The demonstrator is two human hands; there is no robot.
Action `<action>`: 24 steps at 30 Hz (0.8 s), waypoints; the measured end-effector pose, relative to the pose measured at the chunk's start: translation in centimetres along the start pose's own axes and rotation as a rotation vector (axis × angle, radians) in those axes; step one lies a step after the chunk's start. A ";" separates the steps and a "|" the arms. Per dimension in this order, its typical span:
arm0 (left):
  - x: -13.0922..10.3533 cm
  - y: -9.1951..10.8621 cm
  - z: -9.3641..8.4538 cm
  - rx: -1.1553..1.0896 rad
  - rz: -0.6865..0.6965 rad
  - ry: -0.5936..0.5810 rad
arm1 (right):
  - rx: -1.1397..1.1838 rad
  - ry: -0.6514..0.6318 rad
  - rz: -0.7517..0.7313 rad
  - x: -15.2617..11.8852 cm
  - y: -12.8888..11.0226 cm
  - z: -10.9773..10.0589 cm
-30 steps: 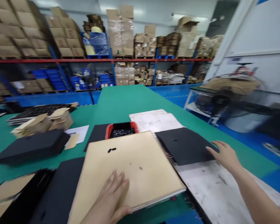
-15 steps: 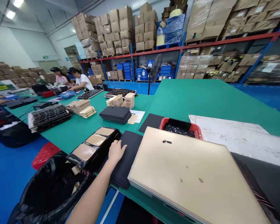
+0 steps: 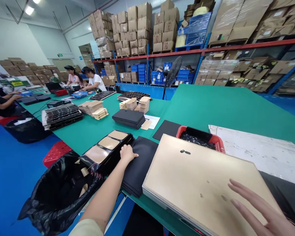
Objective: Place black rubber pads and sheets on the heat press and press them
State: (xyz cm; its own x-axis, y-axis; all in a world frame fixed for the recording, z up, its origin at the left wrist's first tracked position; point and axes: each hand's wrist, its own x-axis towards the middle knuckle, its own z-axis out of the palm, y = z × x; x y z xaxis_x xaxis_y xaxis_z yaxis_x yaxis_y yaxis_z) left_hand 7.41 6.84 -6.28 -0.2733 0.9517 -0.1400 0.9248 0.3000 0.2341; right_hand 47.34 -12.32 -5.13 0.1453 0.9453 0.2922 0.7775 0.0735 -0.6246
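With twelve o'clock straight ahead of us, our left hand (image 3: 128,154) rests on the black sheets (image 3: 139,173), fingers bent and thumb toward three; we cannot tell whether it grips one. Our right hand (image 3: 260,209) is open, fingers spread over the tan-topped slab (image 3: 191,173); we cannot tell whether it touches. From our left hand, the sheets run toward one and six, and the slab lies just beside them at about four. At nine sits a black bundle with tan patches (image 3: 108,143), and at eight a bin lined with a black bag (image 3: 43,203). At twelve, farther along the green counter (image 3: 218,101), we have a black stack (image 3: 128,118). Beyond the slab's far edge stands a red basket (image 3: 220,144) of small black pieces.
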 end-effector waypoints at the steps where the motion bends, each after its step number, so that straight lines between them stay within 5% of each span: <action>1: -0.2 0.0 0.1 -0.007 0.015 0.024 | 0.004 -0.017 0.004 0.1 -0.7 0.5; 7: -1.5 -0.5 -0.1 -0.129 0.129 0.079 | 0.049 -0.161 0.071 0.2 -2.8 1.5; 12: -3.8 -0.8 -4.2 -0.255 0.260 0.331 | 0.099 -0.187 0.055 0.5 -4.7 1.0; 16: -8.1 0.5 -5.9 -0.266 0.653 0.467 | 0.235 -0.229 0.107 0.5 -6.8 1.4; 20: -13.3 2.4 -3.2 -0.015 1.077 0.229 | 0.550 -0.318 0.245 -0.3 -7.5 2.7; 24: -16.9 3.4 -0.8 0.052 1.223 -0.016 | 0.350 -0.170 0.264 -1.0 -6.4 3.7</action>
State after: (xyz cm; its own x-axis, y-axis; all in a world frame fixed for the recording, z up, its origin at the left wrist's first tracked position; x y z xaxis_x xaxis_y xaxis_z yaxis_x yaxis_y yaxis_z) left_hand 14.97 -8.21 -2.33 0.7859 0.6039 0.1328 0.5798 -0.7944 0.1811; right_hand 39.97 -12.55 -4.16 0.1851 0.9826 -0.0140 0.4704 -0.1011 -0.8766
